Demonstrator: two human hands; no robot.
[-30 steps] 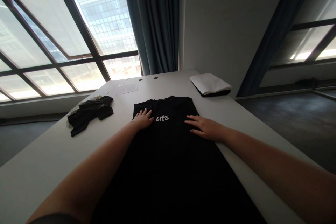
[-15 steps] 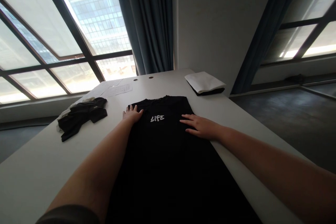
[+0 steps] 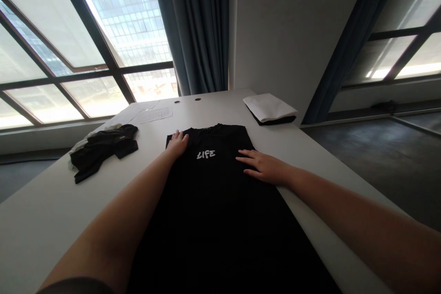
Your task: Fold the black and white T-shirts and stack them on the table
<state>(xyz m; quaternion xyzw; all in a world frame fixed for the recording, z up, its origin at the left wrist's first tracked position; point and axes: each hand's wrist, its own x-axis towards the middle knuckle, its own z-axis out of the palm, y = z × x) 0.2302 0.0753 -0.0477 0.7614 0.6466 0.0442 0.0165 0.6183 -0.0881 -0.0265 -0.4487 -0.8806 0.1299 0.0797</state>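
Note:
A black T-shirt (image 3: 213, 202) with white lettering across its chest lies spread on the white table (image 3: 51, 220), its neckline at the far end. My left hand (image 3: 178, 143) rests on the shirt's upper left part near the shoulder, fingers extended forward. On the right side, level with the lettering, my right hand (image 3: 258, 164) lies flat with its fingers spread over the cloth. Neither hand grips the fabric. The shirt's lower end runs out of view at the bottom.
To the left sits a crumpled pile of dark and light clothes (image 3: 106, 147). Printed paper sheets (image 3: 155, 114) lie behind it. A folded white item on a black one (image 3: 270, 108) is at the back right. Beyond the table are a blue curtain (image 3: 198, 27), windows and a wall.
My left hand has slid slightly forward, toward the shirt's shoulder. My right hand stays in the same place on the cloth. The view has shifted a little.

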